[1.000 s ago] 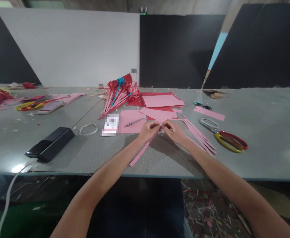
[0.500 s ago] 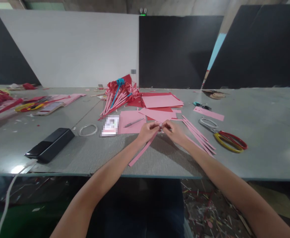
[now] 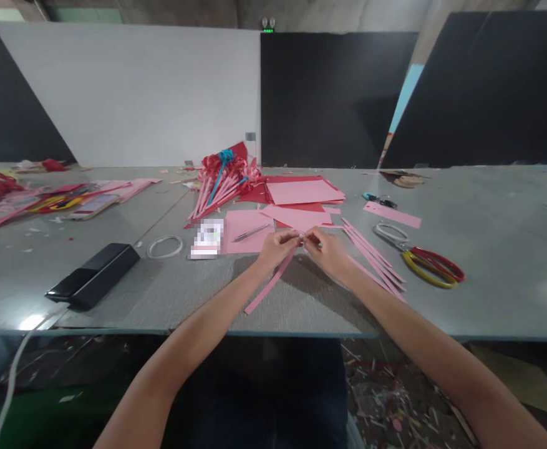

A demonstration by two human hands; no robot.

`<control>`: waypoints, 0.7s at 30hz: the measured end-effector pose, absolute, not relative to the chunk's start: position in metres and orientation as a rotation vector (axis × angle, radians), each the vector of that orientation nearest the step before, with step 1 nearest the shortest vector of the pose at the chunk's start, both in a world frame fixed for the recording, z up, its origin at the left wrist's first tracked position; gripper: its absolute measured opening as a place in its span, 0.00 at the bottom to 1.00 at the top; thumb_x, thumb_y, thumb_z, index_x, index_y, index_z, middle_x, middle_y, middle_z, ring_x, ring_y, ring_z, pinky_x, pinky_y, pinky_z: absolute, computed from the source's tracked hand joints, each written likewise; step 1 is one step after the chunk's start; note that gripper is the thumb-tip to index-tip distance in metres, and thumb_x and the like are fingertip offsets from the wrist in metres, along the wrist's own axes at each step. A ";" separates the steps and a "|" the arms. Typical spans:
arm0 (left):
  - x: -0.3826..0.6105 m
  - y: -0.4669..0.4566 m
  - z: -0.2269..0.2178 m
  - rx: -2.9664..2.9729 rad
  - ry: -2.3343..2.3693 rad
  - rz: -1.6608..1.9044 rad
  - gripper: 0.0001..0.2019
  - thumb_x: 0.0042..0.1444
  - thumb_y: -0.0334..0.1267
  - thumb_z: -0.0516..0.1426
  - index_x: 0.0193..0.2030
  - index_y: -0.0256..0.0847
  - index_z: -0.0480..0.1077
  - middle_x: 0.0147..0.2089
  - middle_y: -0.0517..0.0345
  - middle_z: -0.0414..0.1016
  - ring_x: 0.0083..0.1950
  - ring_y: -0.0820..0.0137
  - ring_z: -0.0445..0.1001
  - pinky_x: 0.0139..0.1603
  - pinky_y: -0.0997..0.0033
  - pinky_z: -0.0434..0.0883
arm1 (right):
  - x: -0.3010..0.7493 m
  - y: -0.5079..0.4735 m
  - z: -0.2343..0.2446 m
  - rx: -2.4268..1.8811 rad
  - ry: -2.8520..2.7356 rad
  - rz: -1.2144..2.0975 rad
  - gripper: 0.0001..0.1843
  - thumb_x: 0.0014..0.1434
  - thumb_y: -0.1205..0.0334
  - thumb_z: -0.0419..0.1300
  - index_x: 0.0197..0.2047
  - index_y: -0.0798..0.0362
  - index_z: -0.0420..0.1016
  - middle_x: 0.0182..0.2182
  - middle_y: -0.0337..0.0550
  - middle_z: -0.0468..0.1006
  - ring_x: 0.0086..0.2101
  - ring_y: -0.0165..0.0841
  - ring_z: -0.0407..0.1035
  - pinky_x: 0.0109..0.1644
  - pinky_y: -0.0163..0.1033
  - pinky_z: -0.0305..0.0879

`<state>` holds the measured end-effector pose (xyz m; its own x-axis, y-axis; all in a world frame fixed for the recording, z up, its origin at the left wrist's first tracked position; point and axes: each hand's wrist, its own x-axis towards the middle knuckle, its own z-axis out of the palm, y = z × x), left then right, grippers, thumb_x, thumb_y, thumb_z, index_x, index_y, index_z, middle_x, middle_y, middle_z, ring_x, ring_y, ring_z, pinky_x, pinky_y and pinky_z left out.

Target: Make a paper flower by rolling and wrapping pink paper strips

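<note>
My left hand (image 3: 277,248) and my right hand (image 3: 328,251) meet over the grey table (image 3: 301,299), fingertips pinched together on the rolled top end of a pink paper strip (image 3: 270,285). The strip's free end trails down toward me across the table. Several more pink strips (image 3: 375,255) lie just right of my right hand. Pink and red paper sheets (image 3: 301,199) lie behind my hands, with a pen (image 3: 251,232) on one pink sheet.
Scissors with red and yellow handles (image 3: 430,265) lie to the right. A bundle of finished pink and red paper stems (image 3: 221,178) sits at the back. A black case (image 3: 93,274), a white cable coil (image 3: 164,246) and a card (image 3: 206,238) lie on the left.
My hands stay pinched on the strip's end with only slight finger movement. On the far left, another person's hand has left the picture.
</note>
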<state>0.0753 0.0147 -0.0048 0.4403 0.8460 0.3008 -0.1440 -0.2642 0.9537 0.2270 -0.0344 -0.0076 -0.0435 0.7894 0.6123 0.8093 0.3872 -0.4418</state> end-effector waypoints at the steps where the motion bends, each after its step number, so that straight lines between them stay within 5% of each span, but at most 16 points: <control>1: 0.075 0.014 -0.005 1.538 0.636 1.081 0.06 0.46 0.37 0.61 0.31 0.38 0.75 0.33 0.57 0.77 0.37 0.70 0.73 0.44 0.69 0.68 | 0.227 -0.035 -0.007 -1.398 -1.816 -0.057 0.08 0.59 0.59 0.51 0.36 0.50 0.70 0.25 0.41 0.76 0.26 0.34 0.68 0.30 0.36 0.55; 21: 0.073 0.017 -0.003 1.707 0.678 1.068 0.08 0.46 0.38 0.60 0.32 0.38 0.77 0.33 0.56 0.78 0.37 0.69 0.73 0.41 0.71 0.68 | 0.226 -0.037 -0.006 -1.461 -1.786 -0.156 0.07 0.57 0.59 0.53 0.34 0.50 0.72 0.25 0.40 0.76 0.25 0.34 0.68 0.28 0.35 0.53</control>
<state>0.0733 0.0171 -0.0032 0.4591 0.8189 0.3443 -0.0363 -0.3700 0.9283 0.2256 -0.0367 -0.0055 -0.0068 0.7678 0.6407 0.8670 0.3237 -0.3788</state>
